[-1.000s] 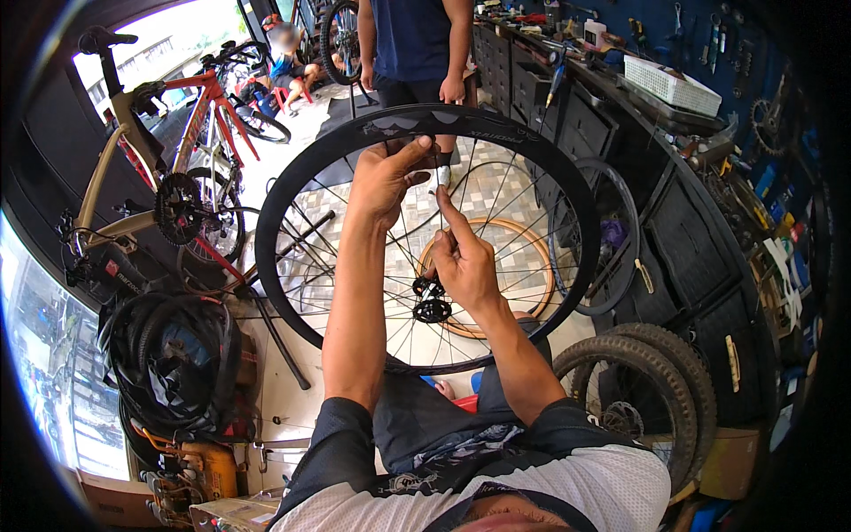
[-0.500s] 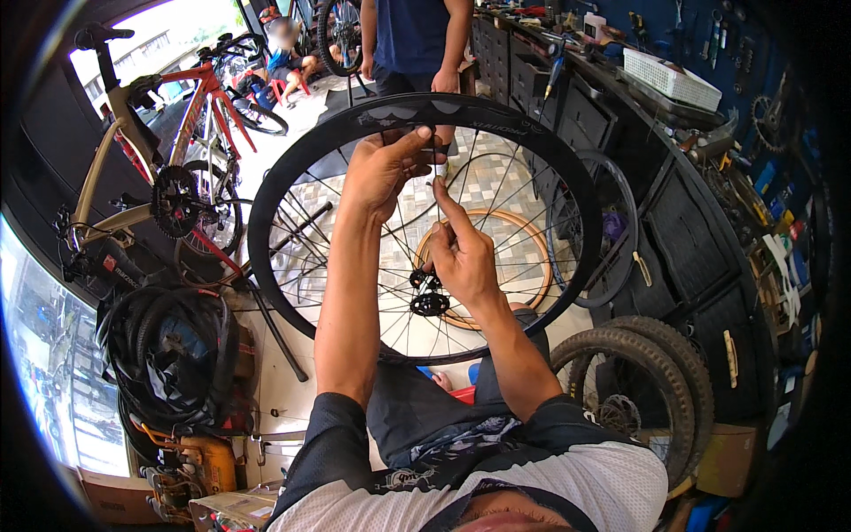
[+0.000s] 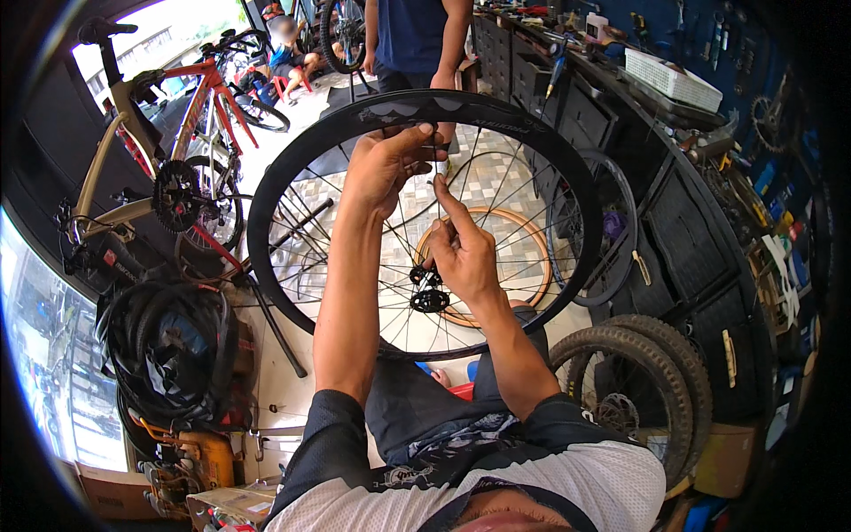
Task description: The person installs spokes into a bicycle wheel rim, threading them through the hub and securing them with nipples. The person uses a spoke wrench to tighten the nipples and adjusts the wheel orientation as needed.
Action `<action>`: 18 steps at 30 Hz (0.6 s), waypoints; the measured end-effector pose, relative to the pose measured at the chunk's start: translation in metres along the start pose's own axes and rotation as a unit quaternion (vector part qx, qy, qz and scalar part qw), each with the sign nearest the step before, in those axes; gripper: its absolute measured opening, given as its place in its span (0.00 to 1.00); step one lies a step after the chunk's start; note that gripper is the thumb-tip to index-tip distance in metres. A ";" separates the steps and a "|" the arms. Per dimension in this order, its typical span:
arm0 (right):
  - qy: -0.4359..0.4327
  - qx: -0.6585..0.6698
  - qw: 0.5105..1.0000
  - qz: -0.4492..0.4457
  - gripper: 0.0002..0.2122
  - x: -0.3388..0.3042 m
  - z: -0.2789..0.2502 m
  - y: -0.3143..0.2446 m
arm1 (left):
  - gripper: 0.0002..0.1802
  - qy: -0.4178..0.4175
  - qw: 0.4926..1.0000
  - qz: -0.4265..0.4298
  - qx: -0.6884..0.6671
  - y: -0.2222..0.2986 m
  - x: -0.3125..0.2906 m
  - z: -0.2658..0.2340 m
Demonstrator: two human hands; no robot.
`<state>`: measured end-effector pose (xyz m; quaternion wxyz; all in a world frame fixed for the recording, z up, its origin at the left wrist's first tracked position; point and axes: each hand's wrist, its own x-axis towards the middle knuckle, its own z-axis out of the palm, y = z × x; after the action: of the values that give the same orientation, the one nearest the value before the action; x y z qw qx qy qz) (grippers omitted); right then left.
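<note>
A black deep-rim bicycle wheel [image 3: 263, 239] stands before me, tilted, its dark hub [image 3: 430, 301] low in the middle of the spokes. Close under the top of the rim, my left hand [image 3: 379, 168] has its fingers pinched round the outer end of a spoke [image 3: 436, 161]. What exactly lies between those fingertips is partly hidden. My right hand [image 3: 463, 255] is just below, nearer the hub, its index finger stretched up along the same spoke and the other fingers curled in. Both forearms reach up across the lower part of the wheel.
Beyond the wheel stands a person in a blue shirt [image 3: 412, 35]. Bikes [image 3: 191, 115] are at the left, above a heap of black tyres [image 3: 168, 355]. A tan-walled tyre [image 3: 541, 253] lies on the floor. Knobby wheels [image 3: 638, 381] lean by dark cabinets [image 3: 683, 222] at right.
Hardly anything differs: both hands keep their places at the same spoke. The whole view has shifted very slightly.
</note>
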<state>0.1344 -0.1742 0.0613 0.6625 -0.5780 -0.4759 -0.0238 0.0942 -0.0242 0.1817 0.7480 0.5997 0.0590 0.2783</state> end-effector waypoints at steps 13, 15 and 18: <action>0.045 -0.113 0.991 -0.049 0.28 0.005 0.011 -0.020 | 0.15 0.014 0.998 0.021 0.052 0.006 -0.009 0.010; 0.048 -0.128 0.989 -0.056 0.28 0.006 0.011 -0.022 | 0.15 0.017 0.999 0.023 0.042 0.004 -0.007 0.007; 0.040 -0.118 0.991 -0.044 0.29 0.006 0.011 -0.021 | 0.17 0.006 1.000 0.007 -0.001 0.002 -0.004 0.003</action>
<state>0.1188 -0.1694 0.0798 0.6062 -0.6295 -0.4678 -0.1321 0.0915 -0.0282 0.1839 0.7461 0.5979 0.0586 0.2871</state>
